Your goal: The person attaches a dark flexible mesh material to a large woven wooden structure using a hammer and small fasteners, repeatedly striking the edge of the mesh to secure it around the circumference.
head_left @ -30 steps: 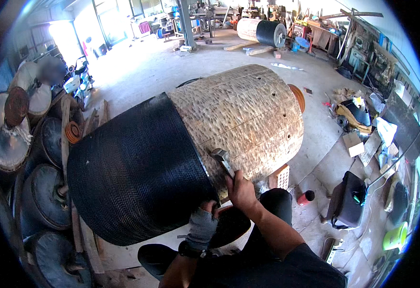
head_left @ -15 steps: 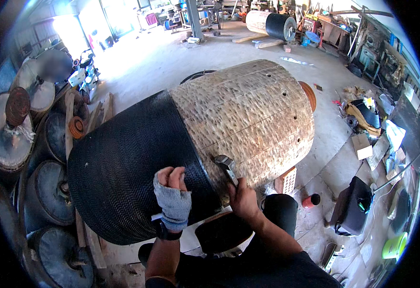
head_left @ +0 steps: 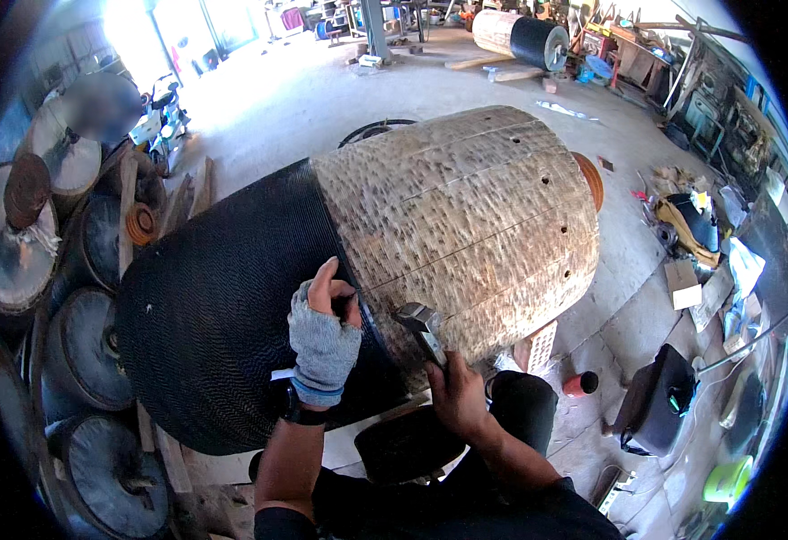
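A large roller lies across the middle, its bare pitted wooden part [head_left: 466, 207] to the right and a black ridged covering [head_left: 223, 279] wound round the left part. My right hand [head_left: 459, 394] grips a hammer [head_left: 423, 328] by the handle, its metal head over the wood just right of the covering's edge. My left hand [head_left: 325, 333], in a grey glove with bare fingertips, is at that edge. Its index finger points up and the other fingers curl in; whether something small is between them is hidden.
Several worn drums [head_left: 88, 351] stand along the left beside wooden planks [head_left: 127, 211]. A red can [head_left: 581, 384], a black case [head_left: 659, 396] and a green bucket [head_left: 727, 481] are on the floor at right. Another part-covered roller [head_left: 538, 43] lies at the back.
My left hand has risen a little along the covering's edge, and its index finger has straightened upward. The hammer has shifted slightly left and down, still in my right hand. The view has shifted slightly.
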{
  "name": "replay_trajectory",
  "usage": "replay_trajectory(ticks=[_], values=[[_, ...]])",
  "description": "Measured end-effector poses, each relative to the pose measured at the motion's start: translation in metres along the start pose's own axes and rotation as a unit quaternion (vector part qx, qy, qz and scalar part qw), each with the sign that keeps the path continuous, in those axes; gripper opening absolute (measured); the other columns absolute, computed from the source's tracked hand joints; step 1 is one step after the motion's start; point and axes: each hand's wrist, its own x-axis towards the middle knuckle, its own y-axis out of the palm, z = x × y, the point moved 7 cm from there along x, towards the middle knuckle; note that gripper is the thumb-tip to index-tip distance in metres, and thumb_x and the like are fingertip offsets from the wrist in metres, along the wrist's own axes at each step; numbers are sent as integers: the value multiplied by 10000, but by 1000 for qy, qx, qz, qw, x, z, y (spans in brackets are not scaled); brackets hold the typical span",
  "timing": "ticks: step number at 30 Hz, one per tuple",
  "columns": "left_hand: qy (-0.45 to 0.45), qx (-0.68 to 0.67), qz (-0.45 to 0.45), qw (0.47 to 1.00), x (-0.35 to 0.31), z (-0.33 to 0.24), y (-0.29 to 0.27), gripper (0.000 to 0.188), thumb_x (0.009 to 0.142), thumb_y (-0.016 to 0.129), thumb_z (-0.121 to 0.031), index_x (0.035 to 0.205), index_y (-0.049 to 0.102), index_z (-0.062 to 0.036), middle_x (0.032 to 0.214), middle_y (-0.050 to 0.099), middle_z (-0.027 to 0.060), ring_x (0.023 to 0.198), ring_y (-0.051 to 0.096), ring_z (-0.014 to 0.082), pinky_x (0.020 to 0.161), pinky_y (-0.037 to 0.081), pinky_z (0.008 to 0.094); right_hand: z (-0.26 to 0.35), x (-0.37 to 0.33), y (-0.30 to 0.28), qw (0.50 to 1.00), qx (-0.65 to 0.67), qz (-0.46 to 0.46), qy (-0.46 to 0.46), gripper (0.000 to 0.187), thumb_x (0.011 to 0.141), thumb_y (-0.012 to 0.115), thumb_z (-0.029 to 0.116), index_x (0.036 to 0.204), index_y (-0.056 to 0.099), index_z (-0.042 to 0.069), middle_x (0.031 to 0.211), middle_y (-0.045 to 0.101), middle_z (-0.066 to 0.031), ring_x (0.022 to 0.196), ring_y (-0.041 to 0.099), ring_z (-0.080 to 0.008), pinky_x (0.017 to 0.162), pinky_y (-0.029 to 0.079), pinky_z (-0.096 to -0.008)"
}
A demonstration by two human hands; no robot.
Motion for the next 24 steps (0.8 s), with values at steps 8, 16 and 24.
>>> replay_trajectory(ticks=[8, 16, 24], values=[[-27, 50, 32, 998, 13, -7, 5, 672, 744, 702, -24, 1347, 406, 8, 904, 593, 99, 814, 595, 217, 739, 507, 352, 36, 15, -14, 999, 45, 8, -16, 200, 928, 570, 143, 1019, 482, -12, 673, 567, -241, 622, 607, -422, 532, 461, -433], [-50, 43, 13, 998, 10, 0, 15, 896, 637, 779, -48, 1398, 314, 37, 886, 582, 101, 819, 559, 241, 721, 467, 402, 52, 31, -8, 997, -7, 3, -82, 195, 944, 535, 136, 1064, 474, -6, 679, 568, -218, 602, 606, -397, 543, 470, -421], [-105, 33, 49, 993, 13, 4, 15, 959, 638, 797, -64, 1430, 265, 35, 886, 578, 110, 846, 552, 253, 749, 469, 403, 59, 32, -6, 992, -67, 9, -105, 199, 931, 535, 109, 1064, 451, -13, 658, 565, -231, 604, 603, -426, 513, 460, -459]])
